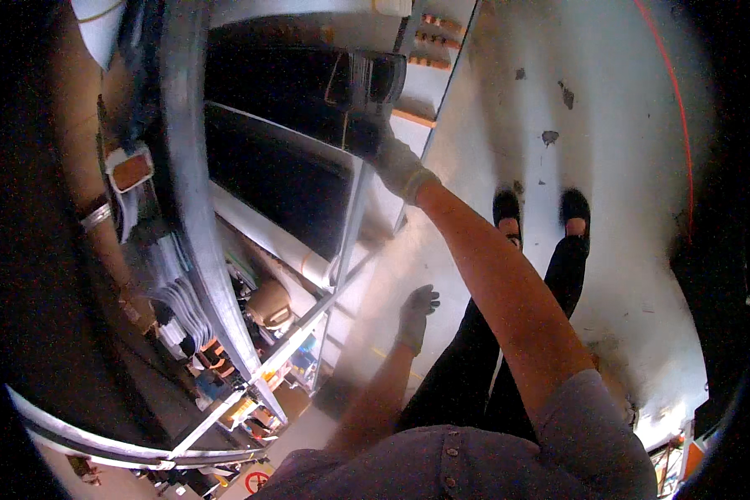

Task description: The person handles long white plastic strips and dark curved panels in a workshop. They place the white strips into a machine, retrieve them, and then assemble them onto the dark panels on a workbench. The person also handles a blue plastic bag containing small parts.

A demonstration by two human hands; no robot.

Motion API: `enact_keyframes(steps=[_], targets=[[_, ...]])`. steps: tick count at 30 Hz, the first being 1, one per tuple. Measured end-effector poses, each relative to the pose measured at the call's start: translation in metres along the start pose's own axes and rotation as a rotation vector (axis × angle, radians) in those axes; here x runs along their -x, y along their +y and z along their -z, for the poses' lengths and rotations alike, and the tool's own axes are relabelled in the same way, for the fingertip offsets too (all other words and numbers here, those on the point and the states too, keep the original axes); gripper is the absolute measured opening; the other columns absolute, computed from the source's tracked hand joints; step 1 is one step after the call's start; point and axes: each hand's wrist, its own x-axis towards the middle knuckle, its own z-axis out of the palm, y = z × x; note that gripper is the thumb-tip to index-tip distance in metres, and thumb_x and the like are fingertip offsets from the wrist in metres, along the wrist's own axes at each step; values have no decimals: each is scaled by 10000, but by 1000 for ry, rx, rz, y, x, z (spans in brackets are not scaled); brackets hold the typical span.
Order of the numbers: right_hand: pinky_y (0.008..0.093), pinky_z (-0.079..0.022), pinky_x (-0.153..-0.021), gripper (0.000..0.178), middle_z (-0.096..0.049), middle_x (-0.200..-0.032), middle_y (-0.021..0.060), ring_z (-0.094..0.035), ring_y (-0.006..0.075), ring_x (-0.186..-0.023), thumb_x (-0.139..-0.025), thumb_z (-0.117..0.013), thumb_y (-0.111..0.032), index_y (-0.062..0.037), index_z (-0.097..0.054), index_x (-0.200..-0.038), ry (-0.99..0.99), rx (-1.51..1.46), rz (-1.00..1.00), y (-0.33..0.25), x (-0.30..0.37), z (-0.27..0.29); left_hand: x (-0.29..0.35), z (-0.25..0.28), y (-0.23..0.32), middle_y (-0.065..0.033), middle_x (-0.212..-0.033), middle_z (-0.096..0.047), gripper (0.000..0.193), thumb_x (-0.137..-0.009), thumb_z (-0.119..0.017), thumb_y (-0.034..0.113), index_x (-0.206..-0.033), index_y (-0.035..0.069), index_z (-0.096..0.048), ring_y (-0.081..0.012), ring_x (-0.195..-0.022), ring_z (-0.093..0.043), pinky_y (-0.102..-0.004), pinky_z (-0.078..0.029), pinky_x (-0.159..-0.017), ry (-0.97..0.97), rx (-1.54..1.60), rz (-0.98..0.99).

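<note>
My right hand [402, 168], in a greyish work glove, reaches forward to the edge of a rack, beside a dark, glossy item [367, 79] with pale stripes on its end. Its fingers run into black shadow, so neither their shape nor any grip shows. A second black panel-like surface [279, 171] with a light rim lies just left of that hand. Lower down, my left hand [418, 318], gloved too, hangs over the floor near the rack's corner. Its fingers are partly spread and nothing is in them.
A metal rack post [187, 167] curves down the left side. Lower shelves hold a brown container [268, 304] and assorted small goods. Small orange-brown pieces line a white shelf [408, 90] at the top. My black shoes [506, 204] stand on a worn grey floor [617, 275] with a red line [682, 108].
</note>
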Motion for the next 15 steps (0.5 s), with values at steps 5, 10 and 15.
enact_keyframes(steps=[5, 10, 15], targets=[[406, -445, -923, 682, -615, -1115, 239, -599, 344, -1037, -877, -611, -372, -18, -352, -1399, -197, -39, -325, 10, 42, 60, 12, -15, 20, -68, -1033, -648, 334, -948, -506, 280, -1181, 52, -578, -151, -868, -600, -285, -444, -793, -31, -117, -93], [385, -483, -867, 544, -645, -1095, 141, -624, 283, -925, -872, -614, -293, -20, -465, -1318, -111, 130, -674, 133, 185, 202, 17, -28, 38, -91, -1179, -583, 346, -925, -542, 137, -1247, 11, -521, -192, -1054, -552, -334, -448, -928, -134, -237, -115], [408, -464, -924, 530, -588, -1205, 216, -574, 328, -1115, -837, -660, -250, 40, -510, -1255, 293, 636, -812, 260, 511, 377, -10, -26, 44, -89, -1197, -572, 337, -914, -560, 119, -1232, 11, -534, -197, -1064, -549, -345, -439, -962, -296, -503, -223]])
